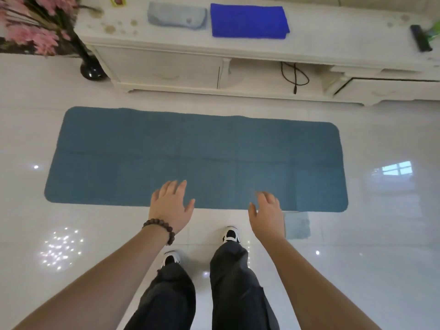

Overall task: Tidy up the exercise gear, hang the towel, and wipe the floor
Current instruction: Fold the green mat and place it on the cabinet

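A teal exercise mat [195,148] lies flat on the glossy white floor [381,234], its long side running left to right in front of me. My left hand [170,208] and my right hand [267,215] reach out over the mat's near edge, fingers spread and relaxed, holding nothing. A bright blue folded towel [248,21] and a pale blue folded cloth [176,15] lie on the white cabinet [309,41] beyond the mat. A small pale teal cloth [297,226] lies on the floor just right of my right hand.
A black vase [91,67] with pink flowers [31,36] stands at the cabinet's left end. A black-headed tool with a green handle [421,38] rests on the cabinet top at right. A black cable [295,77] hangs in the open shelf. My shoes stand just short of the mat.
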### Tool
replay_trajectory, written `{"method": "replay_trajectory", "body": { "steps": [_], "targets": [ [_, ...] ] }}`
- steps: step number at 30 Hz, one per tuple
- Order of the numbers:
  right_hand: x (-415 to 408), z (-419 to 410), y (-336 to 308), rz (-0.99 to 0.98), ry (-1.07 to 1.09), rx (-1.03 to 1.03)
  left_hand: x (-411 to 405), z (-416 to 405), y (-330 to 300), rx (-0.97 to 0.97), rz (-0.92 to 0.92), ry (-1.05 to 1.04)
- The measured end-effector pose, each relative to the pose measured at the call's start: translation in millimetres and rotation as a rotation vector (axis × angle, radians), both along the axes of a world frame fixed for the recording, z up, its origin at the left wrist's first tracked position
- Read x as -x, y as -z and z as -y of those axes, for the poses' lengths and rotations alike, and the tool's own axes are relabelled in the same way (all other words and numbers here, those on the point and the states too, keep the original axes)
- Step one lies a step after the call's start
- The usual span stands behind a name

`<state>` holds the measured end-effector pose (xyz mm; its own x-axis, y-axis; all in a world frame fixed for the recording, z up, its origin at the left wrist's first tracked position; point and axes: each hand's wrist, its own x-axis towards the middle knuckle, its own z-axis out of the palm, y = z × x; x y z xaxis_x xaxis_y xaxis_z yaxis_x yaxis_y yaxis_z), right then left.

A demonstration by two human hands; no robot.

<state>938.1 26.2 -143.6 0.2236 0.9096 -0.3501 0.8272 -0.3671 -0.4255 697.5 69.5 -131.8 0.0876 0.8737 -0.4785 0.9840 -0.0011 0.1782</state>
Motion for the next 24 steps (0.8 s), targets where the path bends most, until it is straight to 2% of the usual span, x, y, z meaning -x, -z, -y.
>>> {"method": "replay_trajectory", "body": {
  "steps": [7, 18, 24],
  "targets": [
    [26, 5, 97, 0.034, -0.008, 0.039, 42, -3, 102, 0.007, -0.003, 0.046],
    [8, -54, 361, 0.144, -0.162, 0.037, 66, -35, 369, 0.07, -0.011, 0.116],
    [7, -91, 476, 0.235, -0.37, 0.086, 86, -64, 484, 0.049, -0.001, 0.207]
  ]
}}
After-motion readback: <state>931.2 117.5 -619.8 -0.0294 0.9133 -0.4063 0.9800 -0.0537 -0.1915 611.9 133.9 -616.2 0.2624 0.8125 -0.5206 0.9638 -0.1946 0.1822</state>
